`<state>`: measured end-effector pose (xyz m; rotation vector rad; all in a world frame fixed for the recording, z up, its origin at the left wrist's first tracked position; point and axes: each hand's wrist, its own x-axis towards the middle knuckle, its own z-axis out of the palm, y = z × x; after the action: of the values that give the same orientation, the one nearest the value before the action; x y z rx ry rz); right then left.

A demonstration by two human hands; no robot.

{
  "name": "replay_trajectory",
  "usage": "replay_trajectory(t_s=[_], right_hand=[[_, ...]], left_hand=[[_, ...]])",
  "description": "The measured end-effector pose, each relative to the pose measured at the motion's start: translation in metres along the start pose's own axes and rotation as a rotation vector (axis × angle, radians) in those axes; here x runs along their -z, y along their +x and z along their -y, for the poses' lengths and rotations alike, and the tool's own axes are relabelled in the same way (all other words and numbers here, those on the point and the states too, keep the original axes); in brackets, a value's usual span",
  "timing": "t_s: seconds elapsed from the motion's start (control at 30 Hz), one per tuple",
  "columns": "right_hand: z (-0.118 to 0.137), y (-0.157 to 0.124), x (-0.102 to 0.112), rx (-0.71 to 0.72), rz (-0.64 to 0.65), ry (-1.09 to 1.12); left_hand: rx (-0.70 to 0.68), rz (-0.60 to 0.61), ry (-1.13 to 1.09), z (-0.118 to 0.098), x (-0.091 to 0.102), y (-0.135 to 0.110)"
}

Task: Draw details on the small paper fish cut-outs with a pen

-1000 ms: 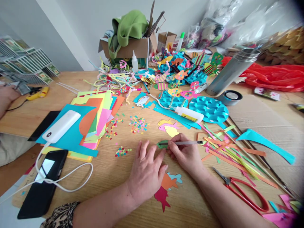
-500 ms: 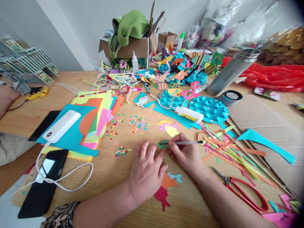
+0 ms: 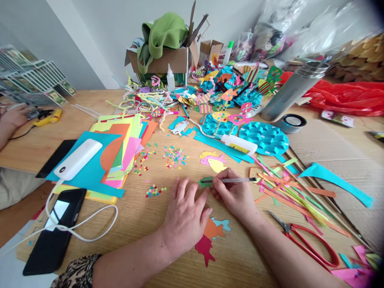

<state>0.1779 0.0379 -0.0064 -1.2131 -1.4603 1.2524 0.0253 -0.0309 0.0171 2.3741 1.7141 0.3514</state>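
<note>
My right hand (image 3: 234, 196) grips a slim grey pen (image 3: 240, 180), its tip on a small green paper fish (image 3: 205, 182) that lies on the table. Spread flat, my left hand (image 3: 187, 212) rests with its fingertips beside and against the green fish, partly covering it. Just beyond are yellow and pink paper fish (image 3: 214, 163) with drawn eyes and mouths. Below my left hand lie an orange fish (image 3: 213, 229), a light blue one (image 3: 223, 224) and a red one (image 3: 204, 250), partly overlapped.
Red-handled scissors (image 3: 309, 240) and paper strips (image 3: 288, 184) lie to the right. A white glue bottle (image 3: 240, 145), confetti piles (image 3: 175, 157), stacked coloured paper (image 3: 132, 136), a power bank (image 3: 79, 160) and a phone (image 3: 54, 236) surround the work area. Another person's hand (image 3: 13, 118) is far left.
My hands, the pen and the green fish look almost unmoved. At the far left, the other person's hand has shifted to the right and turned.
</note>
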Motion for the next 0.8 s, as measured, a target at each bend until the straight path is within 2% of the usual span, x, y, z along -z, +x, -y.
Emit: replay_trajectory(t_s=[0.8], right_hand=[[-0.0037, -0.0007, 0.0013, 0.005, 0.007, -0.011]], left_hand=[[0.002, 0.009, 0.013, -0.0001, -0.0006, -0.0009]])
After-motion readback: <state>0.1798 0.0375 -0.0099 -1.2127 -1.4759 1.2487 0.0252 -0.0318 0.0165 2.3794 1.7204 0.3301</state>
